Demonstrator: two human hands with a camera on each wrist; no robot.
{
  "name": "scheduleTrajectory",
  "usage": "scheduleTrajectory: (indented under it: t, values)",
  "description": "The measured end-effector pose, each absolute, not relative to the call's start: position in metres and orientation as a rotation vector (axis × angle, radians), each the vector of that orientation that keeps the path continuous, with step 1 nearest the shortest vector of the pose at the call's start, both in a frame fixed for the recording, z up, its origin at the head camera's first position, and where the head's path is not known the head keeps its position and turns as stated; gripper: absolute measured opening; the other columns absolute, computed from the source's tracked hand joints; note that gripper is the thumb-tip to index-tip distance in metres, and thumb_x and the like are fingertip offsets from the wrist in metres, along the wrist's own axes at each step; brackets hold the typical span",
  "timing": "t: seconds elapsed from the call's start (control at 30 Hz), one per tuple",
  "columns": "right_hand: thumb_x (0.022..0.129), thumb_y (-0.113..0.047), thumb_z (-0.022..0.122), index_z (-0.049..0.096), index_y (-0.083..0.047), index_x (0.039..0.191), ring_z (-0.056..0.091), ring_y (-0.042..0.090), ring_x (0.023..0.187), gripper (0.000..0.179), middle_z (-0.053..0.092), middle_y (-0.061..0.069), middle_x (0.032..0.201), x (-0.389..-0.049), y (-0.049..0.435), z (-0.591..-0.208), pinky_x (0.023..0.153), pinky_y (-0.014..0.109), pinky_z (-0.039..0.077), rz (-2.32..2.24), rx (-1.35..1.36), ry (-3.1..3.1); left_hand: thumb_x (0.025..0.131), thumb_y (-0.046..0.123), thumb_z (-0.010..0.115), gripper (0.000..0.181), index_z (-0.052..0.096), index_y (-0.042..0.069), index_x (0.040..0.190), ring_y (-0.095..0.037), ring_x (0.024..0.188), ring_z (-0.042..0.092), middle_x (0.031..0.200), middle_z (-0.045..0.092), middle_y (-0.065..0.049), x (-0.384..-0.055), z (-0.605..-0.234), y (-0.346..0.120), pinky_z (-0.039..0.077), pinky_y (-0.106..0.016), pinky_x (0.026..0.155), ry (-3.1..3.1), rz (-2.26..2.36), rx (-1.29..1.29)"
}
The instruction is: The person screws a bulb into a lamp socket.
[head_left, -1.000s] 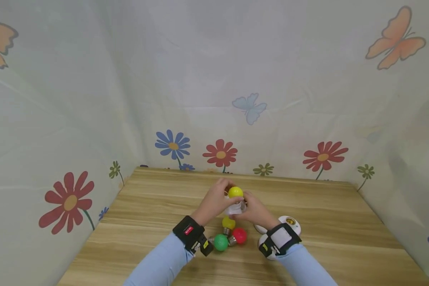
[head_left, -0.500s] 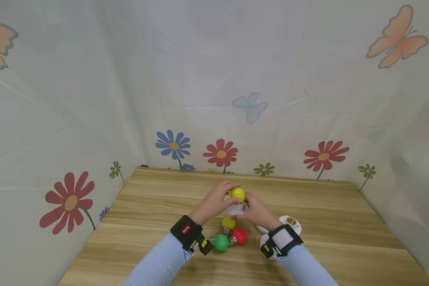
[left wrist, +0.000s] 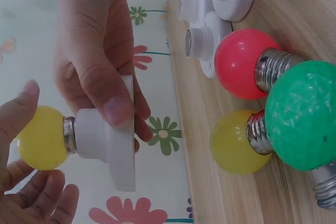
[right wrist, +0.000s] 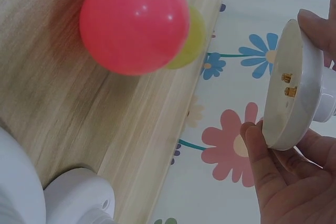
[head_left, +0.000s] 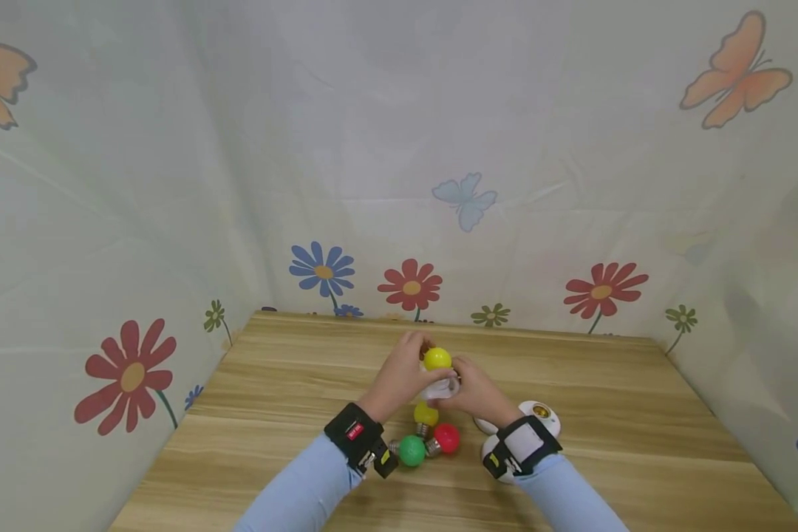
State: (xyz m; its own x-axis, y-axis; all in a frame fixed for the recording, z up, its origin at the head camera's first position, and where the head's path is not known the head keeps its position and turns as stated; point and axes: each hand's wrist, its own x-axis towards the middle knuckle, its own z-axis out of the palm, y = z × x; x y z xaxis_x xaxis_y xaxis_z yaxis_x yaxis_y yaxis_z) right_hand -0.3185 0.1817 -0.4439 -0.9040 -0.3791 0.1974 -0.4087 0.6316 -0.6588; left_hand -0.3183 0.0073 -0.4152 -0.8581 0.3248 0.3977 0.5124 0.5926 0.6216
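My left hand [head_left: 402, 373] holds a yellow light bulb [left wrist: 42, 140] between thumb and fingers. The bulb's metal screw base [left wrist: 69, 135] sits partly inside the collar of a white lamp socket [left wrist: 122, 153], with some of the metal still showing. My right hand [head_left: 473, 388] grips that socket by its round base. From the right wrist view the base's hollow underside [right wrist: 283, 85] faces the camera, with two brass terminals in it. Both hands are above the table.
Below the hands, a red bulb [head_left: 446, 438], a green bulb [head_left: 411, 451] and another yellow bulb [head_left: 425, 415] lie close together on the wooden table [head_left: 292, 414]. White sockets [head_left: 541, 414] stand by the right wrist, partly hidden. A flowered cloth [head_left: 372, 148] hangs behind.
The left fingers closed over the yellow bulb half a second ago, then shifted back round it, turning at the wrist. The right hand keeps its grip on the socket, nearly still.
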Motion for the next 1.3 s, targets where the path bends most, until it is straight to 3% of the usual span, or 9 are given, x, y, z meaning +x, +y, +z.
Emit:
scheduleTrajectory:
  t: [0.2, 0.67, 0.9, 1.17, 1.3]
  values:
    - [0.072, -0.032, 0.085, 0.059, -0.007, 0.121, 0.057, 0.019, 0.095, 0.062, 0.061, 0.006, 0.11, -0.317, 0.182, -0.443, 0.09, 0.04, 0.051, 1.156, 0.702, -2.789, 0.08, 0.036, 0.078, 0.047, 0.058, 0.01, 0.114, -0.016, 0.092, 0.053, 0.107, 0.053, -0.002, -0.319, -0.412, 0.007, 0.051, -0.019, 0.079, -2.595, -1.111, -0.745]
    - [0.071, -0.033, 0.086, 0.059, -0.005, 0.123, 0.057, 0.02, 0.097, 0.064, 0.061, 0.008, 0.11, -0.317, 0.181, -0.444, 0.089, 0.041, 0.051, 1.111, 0.711, -2.768, 0.088, 0.02, 0.071, 0.045, 0.058, 0.007, 0.13, -0.021, 0.113, 0.056, 0.126, 0.056, -0.006, -0.322, -0.405, 0.0, 0.049, -0.035, 0.099, -2.661, -1.204, -0.896]
    - [0.071, -0.033, 0.086, 0.06, -0.006, 0.118, 0.057, 0.02, 0.094, 0.061, 0.062, 0.009, 0.109, -0.317, 0.181, -0.443, 0.086, 0.039, 0.052, 1.137, 0.704, -2.765, 0.08, 0.036, 0.078, 0.074, 0.044, 0.011, 0.14, -0.025, 0.116, 0.054, 0.131, 0.052, -0.009, -0.319, -0.405, 0.0, 0.049, -0.039, 0.098, -2.678, -1.255, -0.744]
    - [0.071, -0.033, 0.086, 0.06, -0.009, 0.121, 0.056, 0.02, 0.097, 0.061, 0.062, 0.006, 0.111, -0.318, 0.18, -0.443, 0.088, 0.04, 0.052, 1.13, 0.739, -2.764, 0.076, 0.042, 0.08, 0.056, 0.055, 0.01, 0.113, -0.015, 0.09, 0.052, 0.106, 0.053, -0.003, -0.318, -0.406, 0.004, 0.052, -0.019, 0.077, -2.66, -1.07, -0.674]
    - [0.072, -0.034, 0.086, 0.059, -0.01, 0.12, 0.056, 0.017, 0.093, 0.06, 0.061, 0.003, 0.106, -0.318, 0.18, -0.443, 0.086, 0.036, 0.052, 1.108, 0.74, -2.791, 0.076, 0.04, 0.08, 0.051, 0.055, 0.01, 0.109, -0.013, 0.086, 0.051, 0.101, 0.053, -0.001, -0.317, -0.406, 0.006, 0.051, -0.016, 0.074, -2.65, -1.045, -0.708]
